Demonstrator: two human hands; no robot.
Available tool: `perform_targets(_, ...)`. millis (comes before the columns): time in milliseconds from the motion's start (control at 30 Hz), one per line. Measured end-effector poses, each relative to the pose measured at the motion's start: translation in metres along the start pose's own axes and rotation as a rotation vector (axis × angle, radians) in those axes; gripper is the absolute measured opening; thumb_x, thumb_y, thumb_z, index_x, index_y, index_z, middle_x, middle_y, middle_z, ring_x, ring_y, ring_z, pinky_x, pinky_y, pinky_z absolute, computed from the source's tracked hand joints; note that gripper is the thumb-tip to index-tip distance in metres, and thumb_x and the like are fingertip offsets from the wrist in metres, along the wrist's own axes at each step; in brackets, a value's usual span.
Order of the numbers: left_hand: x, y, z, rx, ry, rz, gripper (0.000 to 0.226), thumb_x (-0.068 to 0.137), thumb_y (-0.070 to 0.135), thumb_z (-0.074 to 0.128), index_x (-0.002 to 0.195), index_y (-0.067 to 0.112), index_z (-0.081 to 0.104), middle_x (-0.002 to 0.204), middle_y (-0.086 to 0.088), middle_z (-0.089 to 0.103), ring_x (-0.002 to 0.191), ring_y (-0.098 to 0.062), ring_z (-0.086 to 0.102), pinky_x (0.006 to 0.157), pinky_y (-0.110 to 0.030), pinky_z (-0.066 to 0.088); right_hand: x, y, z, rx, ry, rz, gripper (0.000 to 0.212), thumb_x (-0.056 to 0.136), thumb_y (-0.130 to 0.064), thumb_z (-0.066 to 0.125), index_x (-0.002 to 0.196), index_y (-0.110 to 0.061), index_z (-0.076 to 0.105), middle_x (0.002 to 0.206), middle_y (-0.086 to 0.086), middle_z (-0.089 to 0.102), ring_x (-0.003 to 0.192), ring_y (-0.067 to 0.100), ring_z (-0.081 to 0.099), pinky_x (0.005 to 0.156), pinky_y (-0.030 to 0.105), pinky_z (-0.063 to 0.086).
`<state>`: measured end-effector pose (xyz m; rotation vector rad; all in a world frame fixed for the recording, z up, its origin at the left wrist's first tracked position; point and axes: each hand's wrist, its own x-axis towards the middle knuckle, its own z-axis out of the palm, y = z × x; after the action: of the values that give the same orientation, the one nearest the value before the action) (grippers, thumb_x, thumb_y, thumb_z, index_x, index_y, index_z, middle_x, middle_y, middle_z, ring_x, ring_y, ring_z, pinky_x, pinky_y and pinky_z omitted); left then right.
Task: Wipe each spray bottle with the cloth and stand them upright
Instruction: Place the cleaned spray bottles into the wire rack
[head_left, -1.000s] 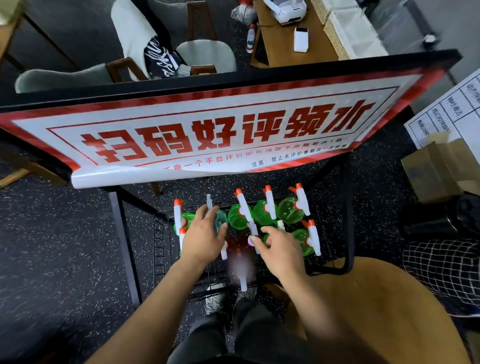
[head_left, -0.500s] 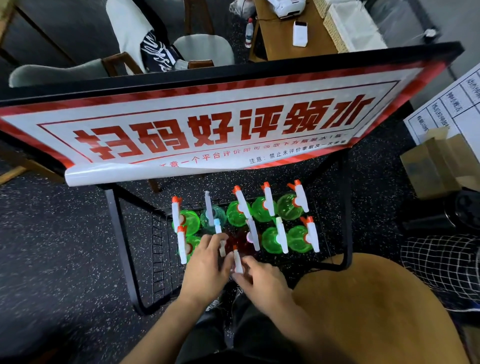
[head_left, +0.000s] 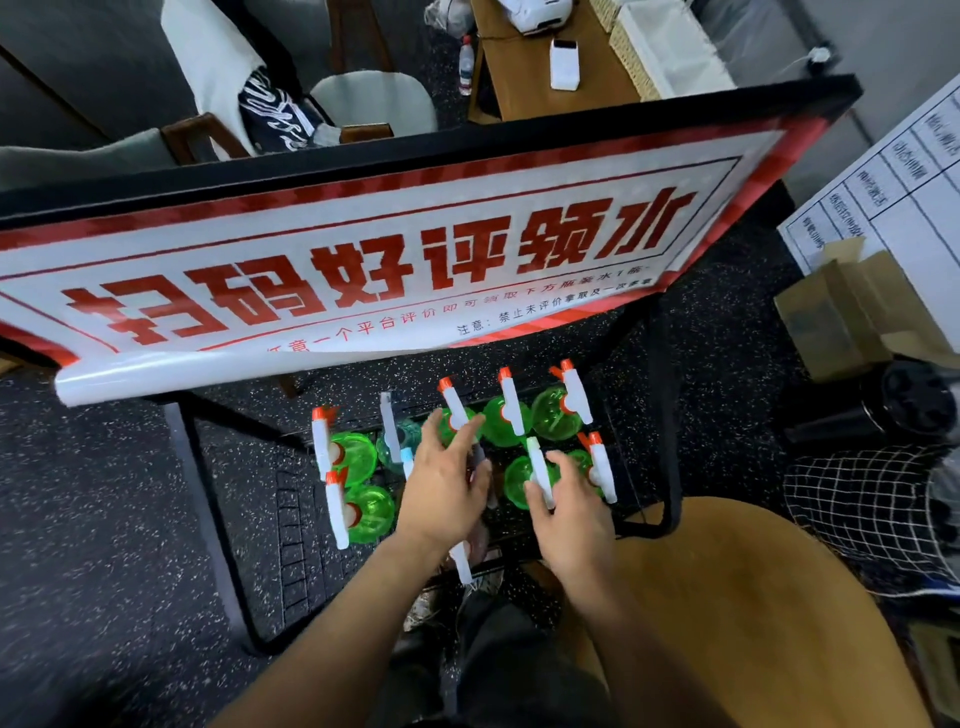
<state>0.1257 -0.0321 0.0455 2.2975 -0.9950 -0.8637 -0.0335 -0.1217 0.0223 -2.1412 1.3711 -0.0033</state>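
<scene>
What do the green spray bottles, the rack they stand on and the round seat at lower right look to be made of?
Green spray bottles: translucent glossy plastic, light passing through; white trigger heads look like opaque plastic. Rack: thin black bars and wire grid, probably painted metal. Round seat: smooth tan surface, likely wood or veneer; grain is too blurred to confirm.

- The spray bottles (head_left: 358, 457) are bright green with white tops and orange tips.
- The sign (head_left: 363, 270) is white with big red letters and a red striped edge.
- The floor (head_left: 104, 493) is dark with white speckles.
- A cloth (head_left: 872, 499) is black with white checks.
</scene>
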Motion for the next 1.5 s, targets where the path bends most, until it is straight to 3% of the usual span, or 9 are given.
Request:
perform_targets(133, 0.019, 0.004, -0.004, 0.005, -0.035, -0.086, 0.061, 0.109, 0.035, 0.059, 0.165, 0.027, 0.036, 0.178, -0.017, -0.001, 0.162, -0.040, 0.021, 0.128, -0.041, 0.029, 0.004, 0.003, 0.002, -0.032, -0.054, -0.009, 0.049, 0.109, -0.043, 0.049, 0.153, -0.022, 0.050, 0.129, -0.001, 0.070, 0.110, 0.019, 0.068, 0.082, 0.036, 0.050)
perform_targets(400, 0.026, 0.017, -0.007, 0.069, -0.098, -0.109, 0.068, 0.110, 0.040, 0.055, 0.169, 0.020, 0.027, 0.179, -0.006, -0.003, 0.149, -0.029, 0.048, 0.117, -0.038, 0.041, 0.008, 0.006, 0.002, -0.025, -0.088, 0.013, 0.048, 0.109, -0.043, 0.046, 0.152, -0.023, 0.051, 0.130, -0.002, 0.071, 0.115, 0.018, 0.067, 0.090, 0.036, 0.053)
perform_targets(600, 0.025, 0.013, -0.003, 0.070, -0.099, -0.087, 0.072, 0.108, 0.040, 0.059, 0.169, 0.022, 0.026, 0.179, -0.006, -0.001, 0.155, -0.028, 0.038, 0.122, -0.038, 0.037, 0.005, 0.006, -0.001, 0.015, -0.084, 0.026, 0.048, 0.108, -0.046, 0.048, 0.152, -0.027, 0.050, 0.127, -0.004, 0.071, 0.113, 0.016, 0.067, 0.093, 0.037, 0.054)
perform_targets(733, 0.019, 0.007, -0.001, 0.035, -0.060, -0.066, 0.071, 0.106, 0.040, 0.063, 0.167, 0.022, 0.031, 0.178, -0.009, 0.005, 0.158, -0.032, 0.032, 0.123, -0.042, 0.038, 0.001, 0.006, -0.015, 0.079, 0.074, -0.037, 0.041, 0.107, -0.037, 0.058, 0.144, -0.019, 0.061, 0.114, 0.004, 0.072, 0.095, 0.018, 0.067, 0.080, 0.032, 0.049)
perform_targets(900, -0.005, -0.002, -0.007, -0.002, 0.029, 0.039, 0.060, 0.105, 0.035, 0.065, 0.159, 0.023, 0.042, 0.166, -0.006, 0.032, 0.142, -0.030, 0.050, 0.112, -0.044, 0.050, 0.006, 0.016, -0.034, 0.054, 0.379, -0.176, 0.026, 0.097, -0.018, 0.075, 0.121, -0.010, 0.073, 0.090, 0.005, 0.069, 0.065, 0.019, 0.065, 0.057, 0.026, 0.038)
perform_targets(1033, -0.029, -0.017, -0.014, -0.030, 0.074, 0.198, 0.051, 0.105, 0.029, 0.065, 0.153, 0.023, 0.051, 0.155, 0.004, 0.050, 0.140, -0.014, 0.049, 0.117, -0.031, 0.042, 0.007, 0.015, -0.042, 0.073, 0.254, -0.209, 0.030, 0.099, -0.026, 0.071, 0.128, -0.018, 0.070, 0.091, -0.015, 0.052, 0.070, 0.004, 0.051, 0.057, 0.023, 0.035)
perform_targets(1167, -0.051, -0.034, -0.017, -0.016, 0.075, 0.244, 0.053, 0.103, 0.039, 0.056, 0.152, 0.018, 0.054, 0.153, 0.000, 0.055, 0.142, -0.017, 0.049, 0.120, -0.009, 0.021, -0.003, -0.001, -0.035, 0.076, 0.097, -0.265, 0.038, 0.101, -0.041, 0.065, 0.136, -0.027, 0.064, 0.107, -0.017, 0.055, 0.091, 0.001, 0.053, 0.070, 0.030, 0.047)
perform_targets(1300, -0.069, -0.044, -0.023, -0.029, 0.082, 0.284, 0.052, 0.105, 0.039, 0.054, 0.152, 0.017, 0.054, 0.152, 0.000, 0.056, 0.141, -0.017, 0.051, 0.122, -0.012, 0.023, -0.017, -0.025, -0.027, 0.090, -0.100, -0.286, 0.052, 0.100, -0.058, 0.056, 0.148, -0.037, 0.053, 0.147, -0.013, 0.052, 0.133, 0.012, 0.052, 0.106, 0.041, 0.048)
perform_targets(1500, -0.094, -0.065, -0.025, -0.052, 0.080, 0.315, 0.053, 0.104, 0.042, 0.057, 0.152, 0.019, 0.054, 0.151, 0.004, 0.057, 0.142, -0.014, 0.052, 0.121, -0.028, 0.040, -0.042, -0.041, -0.015, 0.074, -0.206, -0.386, 0.054, 0.101, -0.056, 0.057, 0.152, -0.040, 0.048, 0.151, -0.024, 0.043, 0.137, -0.001, 0.044, 0.115, 0.035, 0.043)
